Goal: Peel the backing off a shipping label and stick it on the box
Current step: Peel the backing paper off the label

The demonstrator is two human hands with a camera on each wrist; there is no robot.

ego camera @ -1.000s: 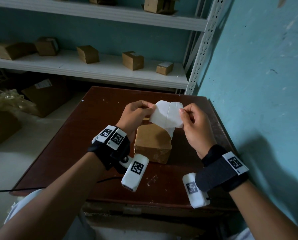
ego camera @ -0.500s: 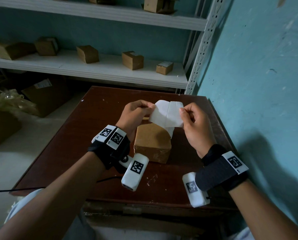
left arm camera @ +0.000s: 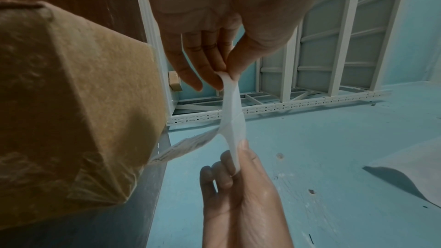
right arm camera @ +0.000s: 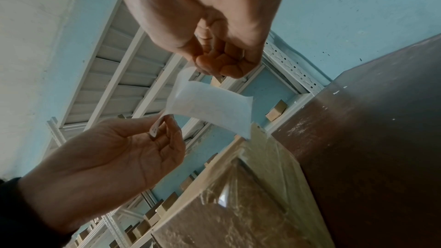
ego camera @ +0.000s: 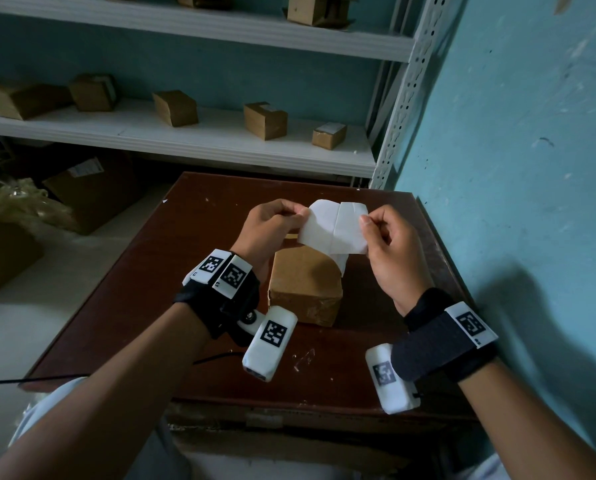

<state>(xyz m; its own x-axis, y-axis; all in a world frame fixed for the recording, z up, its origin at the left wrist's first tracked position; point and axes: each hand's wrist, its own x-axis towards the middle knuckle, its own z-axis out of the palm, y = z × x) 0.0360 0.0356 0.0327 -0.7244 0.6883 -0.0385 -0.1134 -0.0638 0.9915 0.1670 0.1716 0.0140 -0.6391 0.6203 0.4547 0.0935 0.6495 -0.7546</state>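
Note:
A brown cardboard box (ego camera: 305, 285) wrapped in clear tape stands on the dark wooden table (ego camera: 144, 278). Above it both hands hold a white shipping label (ego camera: 332, 226) stretched between them. My left hand (ego camera: 298, 214) pinches its left edge with thumb and fingers, and my right hand (ego camera: 364, 221) pinches its right edge. In the left wrist view a printed layer (left arm camera: 183, 144) splits off from the white strip (left arm camera: 230, 105) and hangs toward the box (left arm camera: 71, 101). The right wrist view shows the label (right arm camera: 210, 107) curved between the two pinches, just above the box (right arm camera: 238, 195).
A turquoise wall (ego camera: 514, 168) runs close along the table's right edge. White metal shelves (ego camera: 220, 140) behind the table carry several small cardboard boxes. Larger cartons (ego camera: 92, 188) and crumpled plastic wrap sit on the floor to the left.

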